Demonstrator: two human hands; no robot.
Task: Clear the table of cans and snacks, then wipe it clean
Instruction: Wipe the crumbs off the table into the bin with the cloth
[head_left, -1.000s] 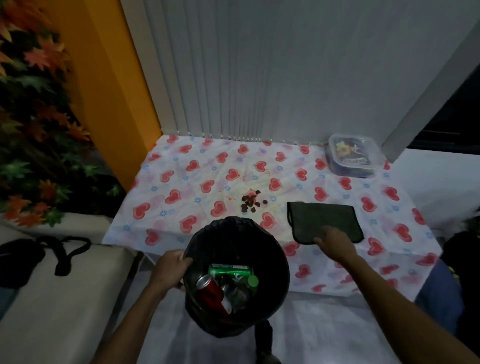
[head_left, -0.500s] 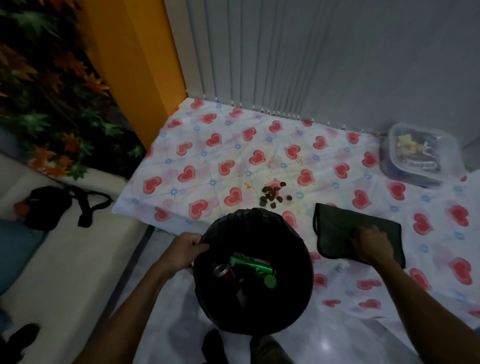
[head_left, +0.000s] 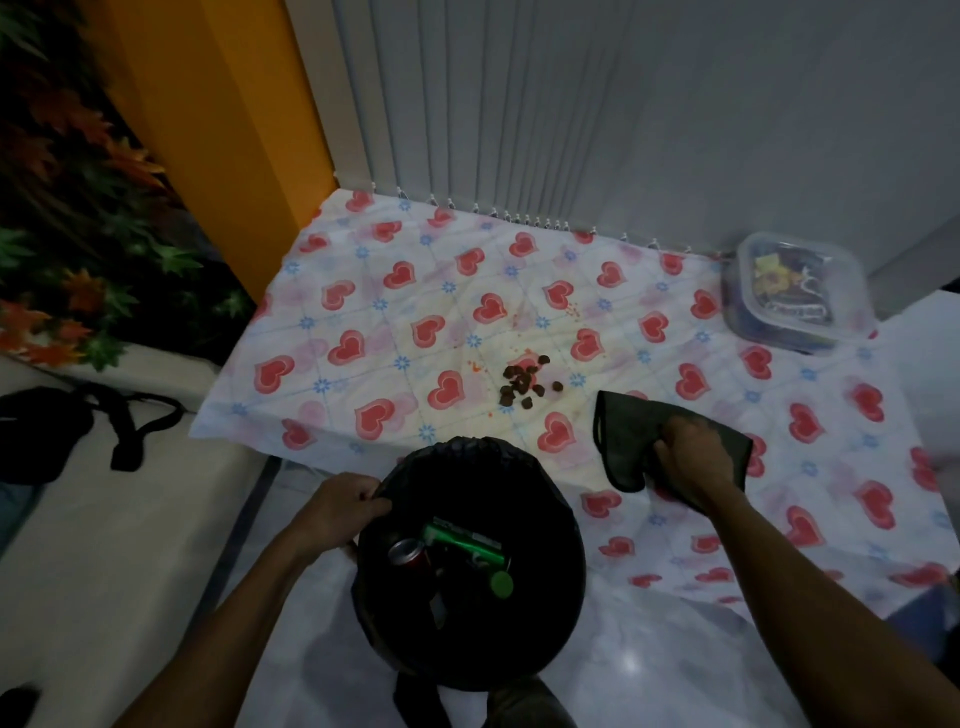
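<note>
White vertical blinds (head_left: 597, 114) and an orange wall panel (head_left: 223, 130) back a table covered by a white cloth printed with red hearts (head_left: 395, 322). Near the middle of the table, toward its near edge, lies a small pile of dark brown snack pieces (head_left: 524, 385) with reddish crumbs scattered around it. A clear plastic lidded container (head_left: 795, 293) sits at the far right corner. At the near edge, just right of the pile, the right hand (head_left: 693, 457) is closed on a dark green wiping cloth (head_left: 628, 441), bunching its middle. The left hand (head_left: 340, 512) grips the rim of a round bin lined with a black bag (head_left: 467, 571), held just below the near edge; a red can (head_left: 408, 553) and a green can (head_left: 462, 540) already lie inside. The cloth looks soft and limp, so a gathered handful should control it best. The snack pieces seem light and loose, likely to roll, so sweeping them toward the bin suits better than pinching.
</note>
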